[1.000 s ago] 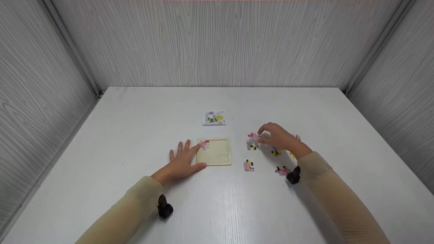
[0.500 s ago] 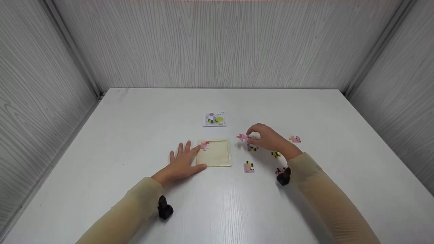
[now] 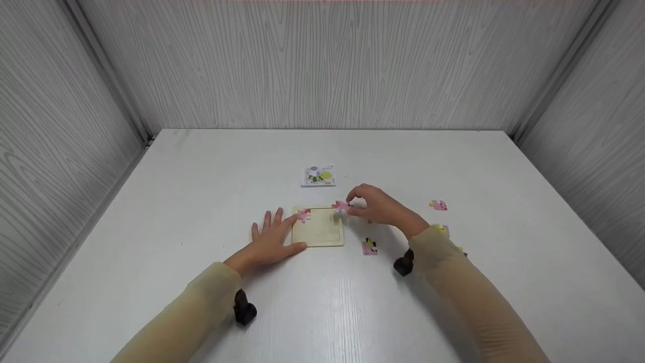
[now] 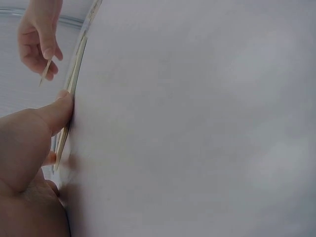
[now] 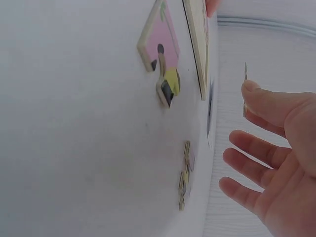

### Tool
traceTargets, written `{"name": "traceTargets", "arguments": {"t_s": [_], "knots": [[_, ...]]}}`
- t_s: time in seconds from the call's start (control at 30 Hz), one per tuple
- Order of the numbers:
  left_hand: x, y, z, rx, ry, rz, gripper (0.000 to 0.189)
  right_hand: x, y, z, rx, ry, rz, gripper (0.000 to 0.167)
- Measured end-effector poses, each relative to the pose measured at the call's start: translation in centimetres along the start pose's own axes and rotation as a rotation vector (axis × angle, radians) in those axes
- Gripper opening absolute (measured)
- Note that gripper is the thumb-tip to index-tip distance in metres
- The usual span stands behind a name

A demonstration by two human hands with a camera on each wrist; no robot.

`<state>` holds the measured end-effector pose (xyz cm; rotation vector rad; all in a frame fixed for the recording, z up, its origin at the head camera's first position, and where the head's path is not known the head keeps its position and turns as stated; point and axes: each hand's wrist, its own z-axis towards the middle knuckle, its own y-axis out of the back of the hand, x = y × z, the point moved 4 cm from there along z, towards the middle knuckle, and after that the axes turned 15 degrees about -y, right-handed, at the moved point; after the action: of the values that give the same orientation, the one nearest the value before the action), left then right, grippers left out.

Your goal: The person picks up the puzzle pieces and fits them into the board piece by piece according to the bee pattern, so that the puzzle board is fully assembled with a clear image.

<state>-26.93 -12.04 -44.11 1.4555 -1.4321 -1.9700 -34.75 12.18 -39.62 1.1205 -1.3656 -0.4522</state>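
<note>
A square wooden puzzle tray lies on the white table, with one pink puzzle piece in its upper left corner. My left hand rests flat with fingers spread, its index finger and thumb touching the tray's left side. Above the tray's upper right corner, my right hand pinches another pink puzzle piece between thumb and index finger. From the right wrist view, that held piece appears edge-on, clear of the table, while the other fingers are loosely bent.
Behind the tray lies a small picture card with a bee on it. Loose puzzle pieces lie to the right, among them a pink-and-yellow one and a pink one. My right arm partly covers others. Wood-grain panels enclose the table.
My right hand has carried the pink puzzle piece leftward from the loose pieces to over the tray's upper right corner. The left hand has stayed in place.
</note>
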Motion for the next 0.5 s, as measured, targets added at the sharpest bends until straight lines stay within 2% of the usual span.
{"name": "traceTargets", "arguments": {"t_s": [0.23,0.5], "knots": [[0.2,-0.1,0.1,-0.009,0.003,0.005,0.080,1.2,-1.4,0.3,-0.007,0.070,-0.054,0.026],[0.2,-0.1,0.2,0.008,0.010,0.019,0.080,2.3,-2.4,1.1,0.012,0.005,-0.089,0.025]]}}
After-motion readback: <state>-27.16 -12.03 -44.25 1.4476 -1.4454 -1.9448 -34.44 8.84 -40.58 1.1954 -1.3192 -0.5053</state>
